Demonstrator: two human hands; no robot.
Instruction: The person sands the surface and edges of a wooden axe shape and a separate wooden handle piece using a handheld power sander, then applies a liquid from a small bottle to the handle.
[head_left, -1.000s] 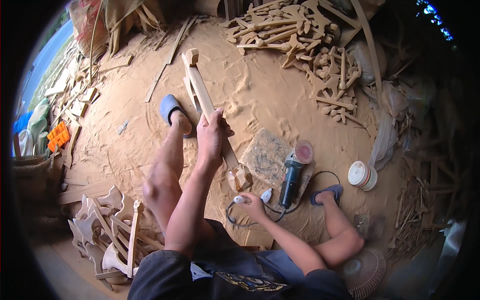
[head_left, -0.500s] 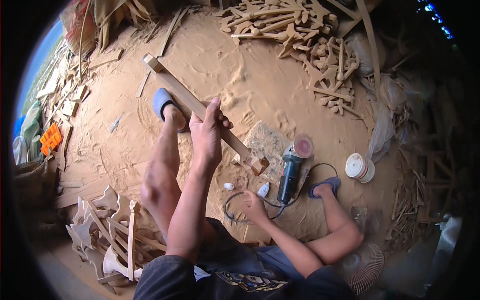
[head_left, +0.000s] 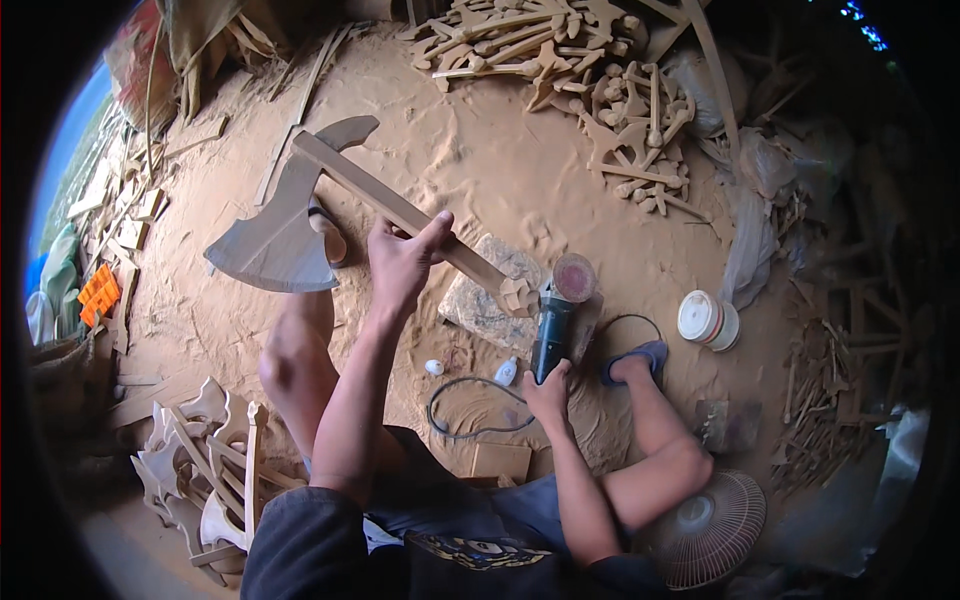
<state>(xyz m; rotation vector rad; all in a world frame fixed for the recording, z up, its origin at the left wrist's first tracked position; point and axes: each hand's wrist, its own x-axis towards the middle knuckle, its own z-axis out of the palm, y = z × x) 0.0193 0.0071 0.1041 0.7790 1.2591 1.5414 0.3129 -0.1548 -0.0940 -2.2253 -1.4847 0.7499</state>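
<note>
My left hand (head_left: 402,258) is wrapped round the handle of a carved wooden axe (head_left: 275,238). The axe is tilted, with its broad curved blade to the far left and the faceted end of its handle toward the middle. That end is beside the angle grinder (head_left: 551,335), which has a round reddish sanding disc (head_left: 574,278) at its top. Low on the grinder's dark body, my right hand (head_left: 548,395) closes round it. A dusty, pale slab (head_left: 462,310) lies beneath the axe handle, left of the grinder.
A small white bottle (head_left: 506,371) and the looped black cord (head_left: 432,415) lie near my right hand. A white tub (head_left: 708,320) stands to the right. Carved wooden pieces (head_left: 540,45) are heaped far off, axe-shaped ones (head_left: 205,480) at near left. A round fan (head_left: 705,530) is at lower right.
The axe has turned in my left hand, so its broad blade now shows where only a narrow edge did. My right hand has moved right from above the cord and taken hold of the grinder.
</note>
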